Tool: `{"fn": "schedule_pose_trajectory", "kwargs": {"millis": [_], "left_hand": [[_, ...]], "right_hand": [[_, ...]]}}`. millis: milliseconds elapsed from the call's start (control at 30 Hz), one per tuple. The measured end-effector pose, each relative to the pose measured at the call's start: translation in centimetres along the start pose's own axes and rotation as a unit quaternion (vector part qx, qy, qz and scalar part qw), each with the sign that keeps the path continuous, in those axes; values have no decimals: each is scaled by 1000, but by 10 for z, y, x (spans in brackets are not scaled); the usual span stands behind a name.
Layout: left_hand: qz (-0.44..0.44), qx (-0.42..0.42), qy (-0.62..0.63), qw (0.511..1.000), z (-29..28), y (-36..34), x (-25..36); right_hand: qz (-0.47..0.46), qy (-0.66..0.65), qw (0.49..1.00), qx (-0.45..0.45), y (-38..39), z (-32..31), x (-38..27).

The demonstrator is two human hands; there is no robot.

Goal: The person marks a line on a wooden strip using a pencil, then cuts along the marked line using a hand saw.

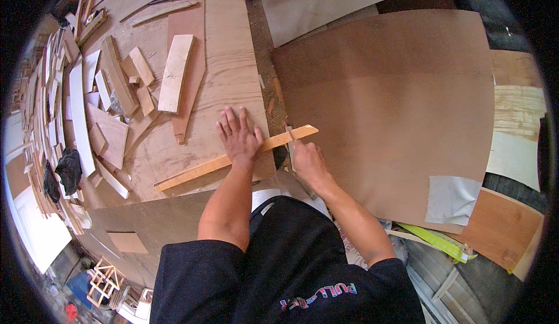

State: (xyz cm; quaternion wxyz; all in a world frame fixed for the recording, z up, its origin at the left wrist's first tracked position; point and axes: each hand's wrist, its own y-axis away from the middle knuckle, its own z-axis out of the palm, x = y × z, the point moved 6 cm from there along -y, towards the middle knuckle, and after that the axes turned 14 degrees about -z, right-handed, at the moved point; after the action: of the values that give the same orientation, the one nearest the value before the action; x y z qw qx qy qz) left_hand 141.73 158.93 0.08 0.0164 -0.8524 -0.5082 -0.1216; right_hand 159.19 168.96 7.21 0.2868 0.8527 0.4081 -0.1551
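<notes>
A long, narrow wooden strip (pixel 198 168) lies aslant over the front right corner of the plywood-topped table, its pointed right end sticking out past the edge. My left hand (pixel 240 140) is open and flat, fingers spread on the tabletop, with its palm pressing across the strip. Just beyond the table edge, my right hand (pixel 310 162) is closed round what looks like a hand saw (pixel 290 143), whose narrow grey blade meets the strip near its overhanging end. My fingers hide most of the handle.
Pale boards (pixel 176 73) and offcuts lie across the plywood table (pixel 233 44), with a heap of scrap wood (pixel 55 108) along its left side. A large brown sheet (pixel 384 103) fills the right. Past a narrow gap, a grey cloth (pixel 453 199) rests on that sheet's near corner.
</notes>
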Motion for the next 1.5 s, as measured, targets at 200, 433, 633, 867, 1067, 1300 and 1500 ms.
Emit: {"fn": "schedule_pose_trajectory", "kwargs": {"millis": [200, 433, 633, 867, 1067, 1300, 1500], "left_hand": [[-13, -28, 4, 1000, 3, -1, 0], [-38, -46, -28, 998, 0, 0, -1], [-45, -71, -43, 996, 0, -3, -1], [-45, -64, -37, 996, 0, -3, -4], [-35, -27, -22, 999, 1, 1, -1], [-26, -58, -15, 998, -1, 5, 0], [-28, -63, -28, 997, 2, 3, -2]], "right_hand": [[-52, -8, 999, 3, -6, 4, 6], [-65, -58, 996, 11, -7, 5, 9], [-44, -53, 997, -46, 0, -4, 8], [-15, -88, 996, 5, -15, -9, -7], [-41, -59, 997, 12, -19, 6, 10], [20, -67, 998, -12, -16, 24, 15], [-16, -39, 999, -22, 12, -5, 0]]}}
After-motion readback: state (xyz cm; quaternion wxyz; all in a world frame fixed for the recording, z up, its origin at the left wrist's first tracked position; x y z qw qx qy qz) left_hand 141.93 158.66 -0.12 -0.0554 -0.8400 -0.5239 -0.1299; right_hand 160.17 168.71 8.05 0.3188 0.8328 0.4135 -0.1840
